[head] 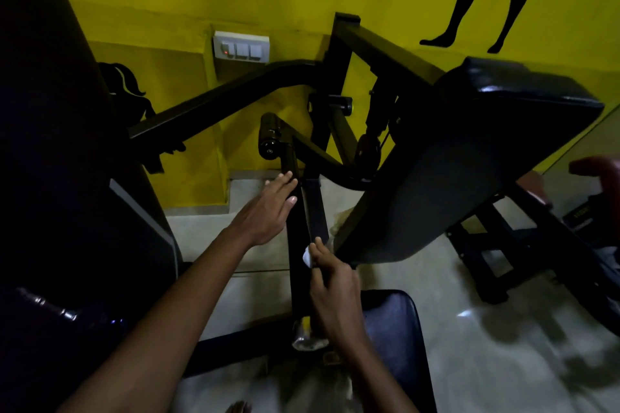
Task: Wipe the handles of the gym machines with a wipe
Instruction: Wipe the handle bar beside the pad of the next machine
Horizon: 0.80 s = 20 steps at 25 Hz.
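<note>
— Down on the bar [303,245], where's your wipe?
— Your right hand [335,292] pinches the wipe [307,257] against it; your left hand [268,208] lies flat higher up, fingers straight.
— Much left?
— Likely: the handle [270,134] above looks untouched

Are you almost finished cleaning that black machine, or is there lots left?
Nothing shows as finished: no wiped part looks any different in this dim light. In hand: the right hand pinches a small white wipe against the black upright bar, while the left hand rests flat near the bar's top. Left, probably: the round black handle above, which the wipe hasn't reached.
</note>
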Available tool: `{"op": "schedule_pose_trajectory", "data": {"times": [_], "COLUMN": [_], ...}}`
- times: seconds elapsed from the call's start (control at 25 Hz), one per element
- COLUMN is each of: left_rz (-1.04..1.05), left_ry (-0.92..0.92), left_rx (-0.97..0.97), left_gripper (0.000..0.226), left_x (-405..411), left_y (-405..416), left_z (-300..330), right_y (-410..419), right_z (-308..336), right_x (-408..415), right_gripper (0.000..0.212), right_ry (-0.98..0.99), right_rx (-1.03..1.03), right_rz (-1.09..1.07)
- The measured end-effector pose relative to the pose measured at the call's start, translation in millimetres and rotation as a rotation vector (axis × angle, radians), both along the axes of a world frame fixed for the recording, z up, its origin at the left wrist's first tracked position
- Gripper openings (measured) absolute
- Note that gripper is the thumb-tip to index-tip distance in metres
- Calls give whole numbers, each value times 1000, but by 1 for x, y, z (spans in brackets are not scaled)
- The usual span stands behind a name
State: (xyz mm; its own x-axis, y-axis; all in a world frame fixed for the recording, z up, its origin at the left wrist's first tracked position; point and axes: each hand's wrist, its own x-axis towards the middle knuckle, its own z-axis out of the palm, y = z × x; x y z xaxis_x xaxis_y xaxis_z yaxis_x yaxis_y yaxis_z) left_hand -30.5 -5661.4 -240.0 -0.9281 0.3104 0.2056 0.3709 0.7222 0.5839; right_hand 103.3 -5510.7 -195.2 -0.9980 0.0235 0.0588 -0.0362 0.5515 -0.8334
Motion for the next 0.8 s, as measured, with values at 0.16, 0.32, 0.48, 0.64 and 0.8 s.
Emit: {"op": "schedule_pose_trajectory", "data": {"times": [0.16, 0.32, 0.48, 0.64, 0.8], "left_rz": [-21, -36, -29, -53, -71], "left_ry": [53, 151, 166, 168, 180], "left_rx": [-72, -212, -207, -219, -166], "left_gripper": [58, 68, 62, 55, 52], "left_x": [-23, -51, -81, -107, -129], "left_y": [-12, -21, -29, -33, -36], "left_z": [-9, -12, -11, -15, -20], "right_y": [-14, -26, -38, -43, -46], "right_z": [0, -14, -11, -13, -15], "right_x": [-57, -123, -172, -213, -230], "right_gripper": [27, 19, 22, 24, 24], "right_ry": [-39, -102, -117, -84, -39], "right_rx": [38, 35, 67, 61, 118], "right_rz": [-104, -130, -162, -128, -68]}}
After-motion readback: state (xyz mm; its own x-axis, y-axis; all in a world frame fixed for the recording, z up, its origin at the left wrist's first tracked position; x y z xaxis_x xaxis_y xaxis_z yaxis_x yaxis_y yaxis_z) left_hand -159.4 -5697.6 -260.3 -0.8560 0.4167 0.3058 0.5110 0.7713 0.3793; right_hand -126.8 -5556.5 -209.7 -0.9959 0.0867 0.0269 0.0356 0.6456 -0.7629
